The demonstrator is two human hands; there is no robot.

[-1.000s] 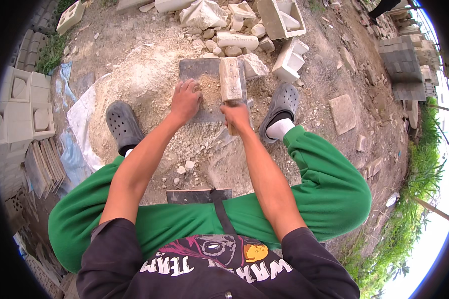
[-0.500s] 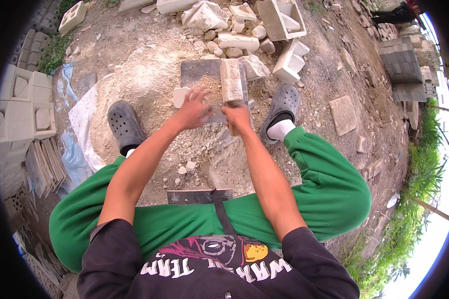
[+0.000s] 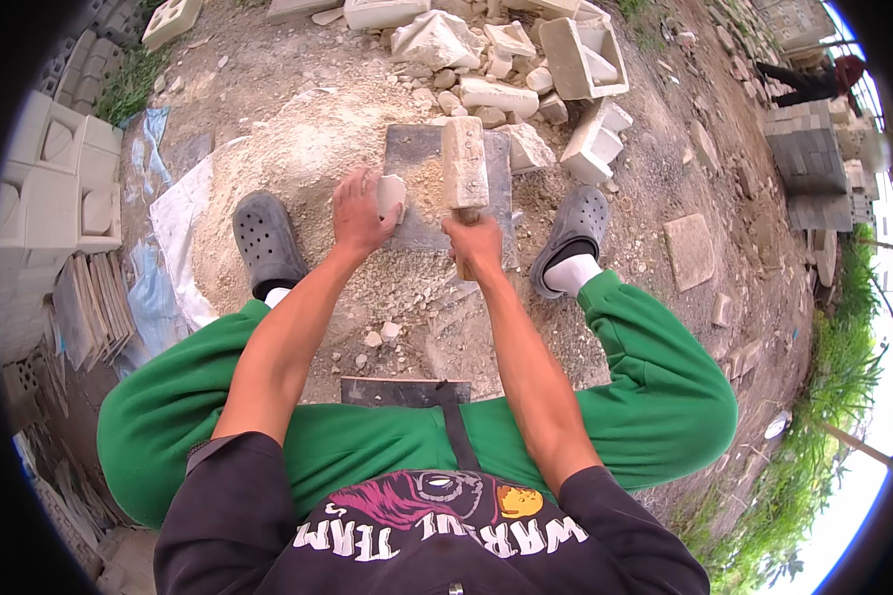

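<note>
My right hand [image 3: 474,241] is wrapped round the short handle of a mallet with a pale, dust-covered block head [image 3: 464,164]. The head hangs over the right part of a dark flat slab [image 3: 413,147] on the ground, and I cannot tell whether it touches the slab. At the slab's left edge, my left hand [image 3: 362,214] grips a pale chunk of stone [image 3: 392,193], fingers on its far left side and thumb on the near right. Beige crumbs and dust lie on the slab between the chunk and the mallet.
Beyond the slab lies a heap of broken pale blocks [image 3: 496,96]. A mound of beige rubble [image 3: 303,149] spreads to its left, by a white sheet [image 3: 181,223]. My grey clogs [image 3: 268,238] flank the slab. Stacked blocks [image 3: 809,149] and another person [image 3: 824,81] are far right.
My left hand has moved from hovering over the slab, fingers spread, onto the pale chunk and taken hold of it. The right hand still holds the mallet.
</note>
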